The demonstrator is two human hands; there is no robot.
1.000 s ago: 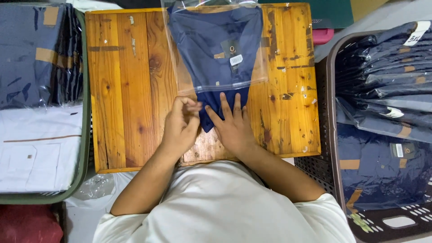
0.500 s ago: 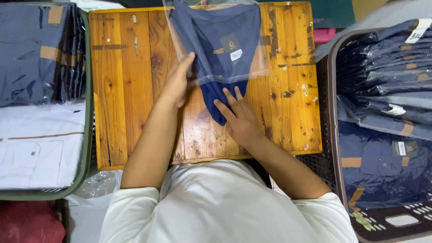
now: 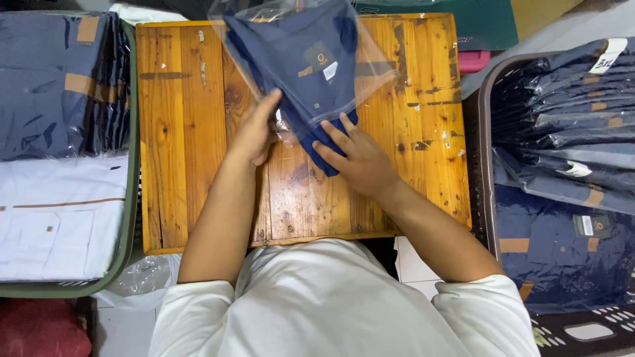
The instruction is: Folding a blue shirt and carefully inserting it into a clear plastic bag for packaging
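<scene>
Folded navy shirt [image 3: 304,73] partly inside clear plastic bag [image 3: 370,73] on wooden table [image 3: 185,165], left hand [image 3: 254,132] fingers gripping bag edge, right hand [image 3: 354,158] fingers spread flat on shirt's lower end.

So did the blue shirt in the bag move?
Yes. The shirt slid away from the person, toward the far edge of the wooden table, and turned askew; its top now passes that edge.

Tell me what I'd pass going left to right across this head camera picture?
Green crate of bagged navy and white shirts → wooden table → left hand → navy shirt in clear bag → right hand → dark basket stacked with bagged navy shirts.
</scene>
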